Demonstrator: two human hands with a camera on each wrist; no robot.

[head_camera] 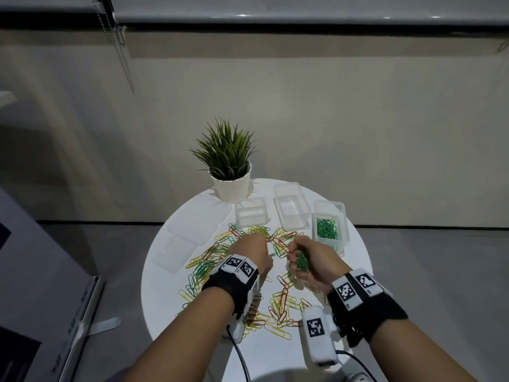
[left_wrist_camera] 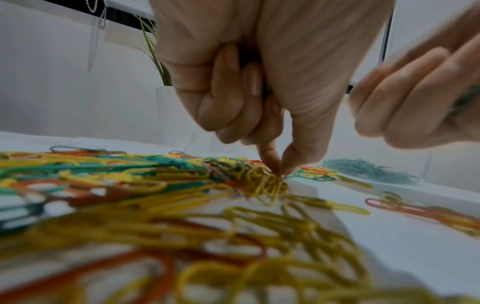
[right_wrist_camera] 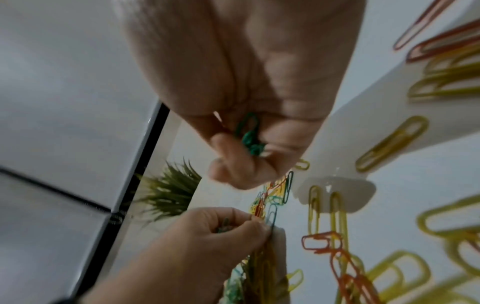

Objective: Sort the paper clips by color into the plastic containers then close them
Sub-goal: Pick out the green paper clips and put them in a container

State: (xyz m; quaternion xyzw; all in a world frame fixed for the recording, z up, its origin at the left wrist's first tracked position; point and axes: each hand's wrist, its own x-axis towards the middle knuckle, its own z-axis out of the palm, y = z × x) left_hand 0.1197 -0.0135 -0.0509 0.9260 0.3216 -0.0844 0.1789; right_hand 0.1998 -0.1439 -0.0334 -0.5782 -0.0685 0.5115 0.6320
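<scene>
Far left on the round white table point(head_camera: 355, 274): three clear flat lids point(head_camera: 192, 227), thin and glossy with rounded corners, parked off to the side, presumably to keep the tubs open while sorting goes on.

Next, across the middle: loose paper clips point(head_camera: 217, 257), coated wire loops in yellow, red-orange and green, tangled in an overlapping heap, spread flat probably to let one colour be picked out from the rest.

Over that heap: left hand point(head_camera: 252, 250), palm down, thumb and forefinger point(left_wrist_camera: 270, 156) pinched at a clip where the pile lies thickest; colour of that clip not clear. Other fingers curled in, seemingly with more clips tucked inside in the right wrist view, though blurred.

Just right of it: right hand point(head_camera: 311, 260), turned palm-inward, clenched round a bundle of green clips point(head_camera: 303, 261), likely serving as a store so each trip to the tub carries many.

Behind, in a row: potted plant point(head_camera: 230, 164) with spiky leaves in a ribbed white pot, then two clear containers point(head_camera: 290, 209), rectangular, thin-walled, nothing visible inside.

Far right: third container point(head_camera: 329, 230), same translucent plastic, holding a mound of green clips only and standing near the right hand. Sorting of green well under way by the look of it; yellow and red not yet begun, no lid on.
</scene>
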